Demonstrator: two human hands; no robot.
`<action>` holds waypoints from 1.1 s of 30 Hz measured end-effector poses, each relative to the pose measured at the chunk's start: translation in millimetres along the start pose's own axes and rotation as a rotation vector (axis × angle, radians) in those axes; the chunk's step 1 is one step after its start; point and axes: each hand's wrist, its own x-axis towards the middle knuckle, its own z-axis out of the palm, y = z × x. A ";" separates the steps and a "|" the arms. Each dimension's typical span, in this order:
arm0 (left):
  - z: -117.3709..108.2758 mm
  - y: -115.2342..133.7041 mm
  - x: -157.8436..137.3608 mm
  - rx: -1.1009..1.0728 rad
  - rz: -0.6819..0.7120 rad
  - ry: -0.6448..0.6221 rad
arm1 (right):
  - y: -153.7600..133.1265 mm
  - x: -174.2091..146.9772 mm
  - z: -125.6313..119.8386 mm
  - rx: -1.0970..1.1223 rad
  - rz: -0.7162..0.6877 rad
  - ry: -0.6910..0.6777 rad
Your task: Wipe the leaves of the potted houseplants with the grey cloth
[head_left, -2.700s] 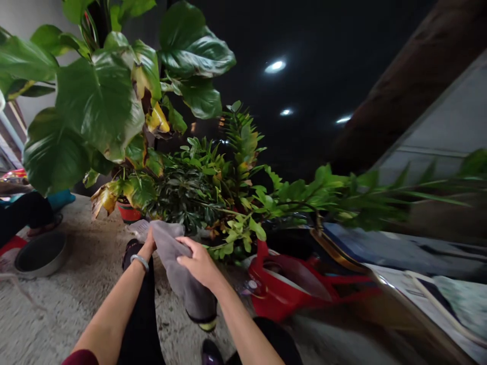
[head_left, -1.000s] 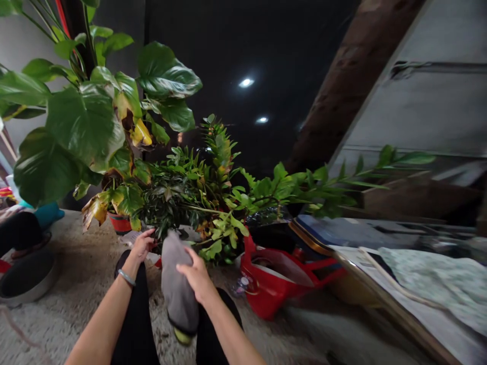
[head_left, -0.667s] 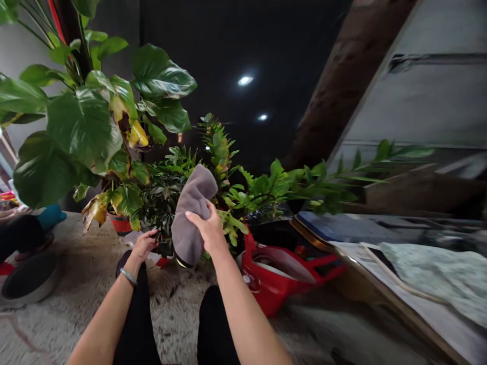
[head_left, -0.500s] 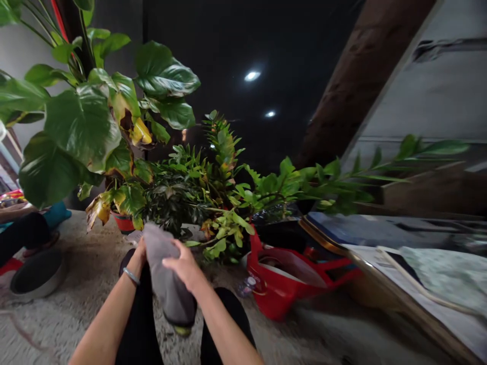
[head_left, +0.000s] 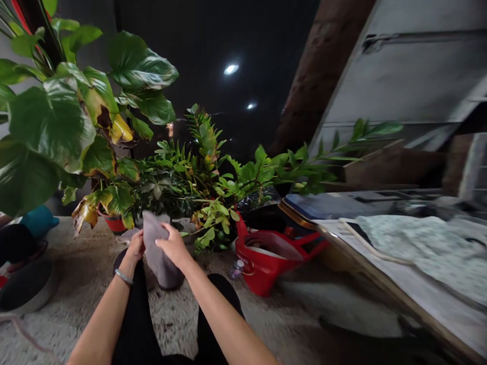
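Gray cloth piece (head_left: 162, 261) held up between your knees (head_left: 224, 294).
Your right hand (head_left: 175, 248) pinches its upper right side between thumb and fingers; your left hand (head_left: 134, 247) meets its left edge, fingers partly hidden, their grip impossible to tell. The red bag (head_left: 262, 276) sits beyond your right knee.

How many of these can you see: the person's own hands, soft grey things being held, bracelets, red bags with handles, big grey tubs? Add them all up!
Own hands: 2 (left hand, right hand)
Soft grey thing: 1
Bracelet: 1
Red bag: 1
Grey tub: 1
Total: 6
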 end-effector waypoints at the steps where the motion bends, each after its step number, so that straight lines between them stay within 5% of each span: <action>1: -1.8 0.6 0.4 0.004 -0.004 0.018 | 12.4 -15.3 -5.8 0.026 0.033 -0.025; 4: -4.0 3.1 -0.3 0.073 0.166 0.261 | 34.9 -74.7 -49.1 0.166 0.143 -0.069; 7: 10.3 5.1 -10.5 0.206 0.458 0.505 | 37.8 -116.2 -119.4 0.291 0.270 0.084; 10: 42.3 2.0 -30.5 0.384 0.600 0.350 | 34.4 -115.2 -187.6 0.378 0.318 0.455; 13: 73.1 -7.4 -45.8 0.637 0.671 0.068 | 31.6 -81.7 -226.1 0.457 0.166 0.878; 16: 87.1 -17.6 -43.3 0.838 0.634 -0.107 | 31.2 -44.9 -220.2 0.525 0.050 0.947; 19: 87.0 -23.7 -29.7 0.910 0.476 -0.211 | 37.1 -36.9 -178.6 0.460 0.173 0.742; 23: 80.7 -26.2 -23.4 0.803 0.344 -0.256 | 51.1 -81.9 -138.6 0.272 0.256 0.408; 25: 79.1 -25.7 -29.5 0.666 0.286 -0.293 | 54.2 -103.2 -151.7 0.305 0.268 0.381; 27: 80.1 -24.2 -38.8 0.534 0.162 -0.351 | 51.9 -104.1 -183.2 0.390 0.271 0.520; 30: 87.4 -21.1 -50.7 0.377 -0.002 -0.371 | 41.8 -63.5 -227.8 0.494 0.164 0.831; 33: 95.6 -20.9 -54.5 0.259 -0.030 -0.263 | 34.3 -14.3 -224.4 0.512 0.142 0.840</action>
